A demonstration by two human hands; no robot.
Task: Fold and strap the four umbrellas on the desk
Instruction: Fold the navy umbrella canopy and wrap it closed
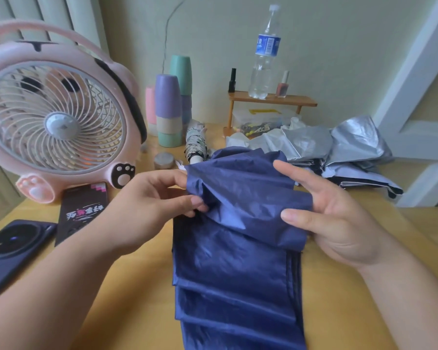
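A navy blue umbrella [235,261] lies lengthwise in the middle of the desk, its loose canopy folds bunched at the far end. My left hand [149,200] pinches a fold of the blue fabric at its left edge. My right hand [326,218] rests against the right side of the bunched fabric, fingers straight and spread, thumb under the cloth edge. A rolled white patterned umbrella [196,144] lies behind the blue one. Crumpled silver umbrellas [339,147] lie in a heap at the back right.
A pink desk fan [58,117] stands at the left, with a dark booklet [82,210] and a dark phone [13,246] in front of it. Stacked pastel cups [168,107], a small wooden shelf [273,99] with a water bottle [263,54] and a small tin [163,160] stand behind.
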